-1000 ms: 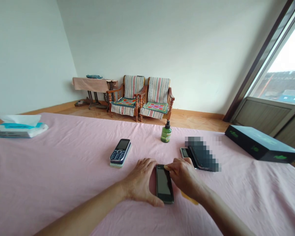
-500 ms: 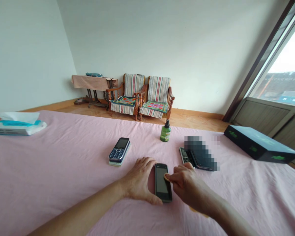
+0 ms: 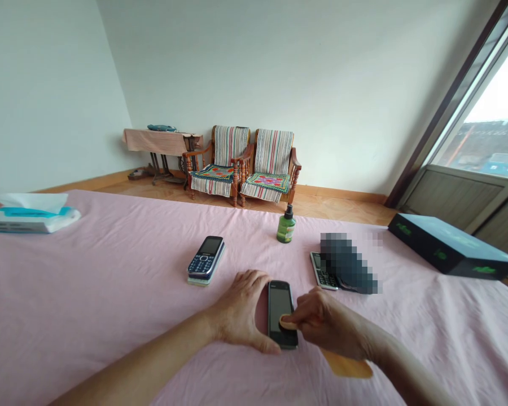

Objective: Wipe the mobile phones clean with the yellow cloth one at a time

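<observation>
A black touchscreen mobile phone [image 3: 280, 307] lies face up on the pink cloth. My left hand [image 3: 241, 310] spans its left side, thumb at the bottom corner and fingers by the top corner, steadying it. My right hand [image 3: 328, 321] is closed in a pinch on a small tan pad [image 3: 286, 322] with a rounded edge, pressed to the lower part of the screen. Under my right wrist lies a flat orange-yellow piece [image 3: 347, 364], partly covered by the hand. Left of the phone sits a stack topped by a keypad phone [image 3: 206, 256].
Another keypad phone [image 3: 322, 272] lies at right beside a dark, pixel-blurred object [image 3: 349, 265]. A green bottle [image 3: 286, 227] with a black top stands behind. A black box [image 3: 452, 245] is at far right, a tissue pack [image 3: 29, 217] at far left. Two wooden chairs [image 3: 266, 163] stand beyond.
My right hand has slid the pad down the phone's screen, toward me. More of the orange-yellow piece now shows. My left hand stays in place.
</observation>
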Demonstrator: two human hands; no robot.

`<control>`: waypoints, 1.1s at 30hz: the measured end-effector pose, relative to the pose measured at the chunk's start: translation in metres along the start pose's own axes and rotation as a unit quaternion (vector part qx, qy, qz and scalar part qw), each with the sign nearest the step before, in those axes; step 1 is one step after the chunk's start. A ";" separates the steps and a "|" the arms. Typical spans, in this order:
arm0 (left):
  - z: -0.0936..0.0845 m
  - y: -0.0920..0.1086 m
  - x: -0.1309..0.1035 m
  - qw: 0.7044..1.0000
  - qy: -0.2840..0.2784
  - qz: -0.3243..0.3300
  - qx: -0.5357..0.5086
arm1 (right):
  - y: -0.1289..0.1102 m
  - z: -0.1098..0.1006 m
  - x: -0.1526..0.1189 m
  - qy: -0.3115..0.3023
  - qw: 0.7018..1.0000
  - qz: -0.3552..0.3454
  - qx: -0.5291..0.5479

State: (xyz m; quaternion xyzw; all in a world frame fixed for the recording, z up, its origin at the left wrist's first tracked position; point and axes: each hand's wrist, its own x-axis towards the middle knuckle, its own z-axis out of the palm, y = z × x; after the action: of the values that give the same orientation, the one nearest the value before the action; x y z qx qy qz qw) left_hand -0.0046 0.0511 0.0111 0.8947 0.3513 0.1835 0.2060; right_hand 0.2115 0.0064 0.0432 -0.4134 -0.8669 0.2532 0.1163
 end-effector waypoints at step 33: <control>0.003 0.000 0.001 1.000 0.010 0.001 0.002 | -0.023 0.039 0.006 0.147 0.953 0.161 -0.208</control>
State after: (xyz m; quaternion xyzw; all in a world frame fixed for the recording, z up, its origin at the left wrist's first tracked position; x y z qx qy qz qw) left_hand -0.0024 0.0507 0.0087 0.8938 0.3525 0.1921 0.2001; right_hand 0.1763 -0.0146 0.0226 -0.5952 -0.7956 0.0186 0.1116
